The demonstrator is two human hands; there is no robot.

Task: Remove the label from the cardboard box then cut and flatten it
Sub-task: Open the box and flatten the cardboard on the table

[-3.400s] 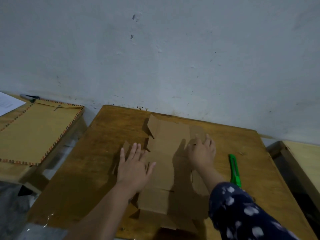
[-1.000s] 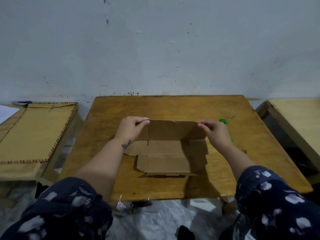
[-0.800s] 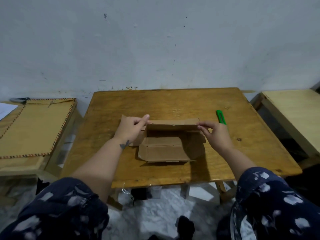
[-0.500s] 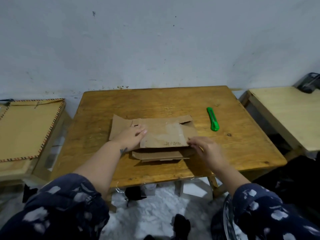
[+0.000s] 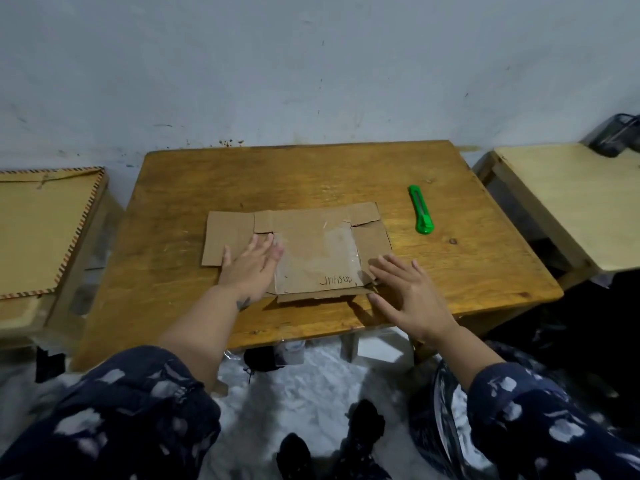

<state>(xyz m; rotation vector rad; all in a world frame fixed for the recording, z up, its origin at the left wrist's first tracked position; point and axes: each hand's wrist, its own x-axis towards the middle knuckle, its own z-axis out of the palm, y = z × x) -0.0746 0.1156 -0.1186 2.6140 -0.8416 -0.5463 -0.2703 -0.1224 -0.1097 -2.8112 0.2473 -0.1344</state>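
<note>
Cardboard: the box (image 5: 311, 251) lay opened out and folded flat at the centre of the frame, on the wooden surface (image 5: 194, 306), with a second layer showing under its near edge.
Label: none was visible on the upward face; only a shiny patch and some handwriting near the lower edge. Removal appeared done, in my judgement.
Cutting: judged finished, since the panels were spread and the green knife (image 5: 420, 210) lay untouched to the upper right, well apart from the cardboard.
Flattening: judged nearly complete; the doubled near edge sat slightly proud and might want a final press.
Left hand: the left hand (image 5: 251, 266) lay palm down on the left part of the cardboard, fingers (image 5: 266, 244) spread wide and straight, gripping nothing.
Right hand: the right hand (image 5: 408, 296) was spread wide at the lower right corner of the cardboard, gripping nothing; whether it pressed or hovered just above could not be told.
</note>
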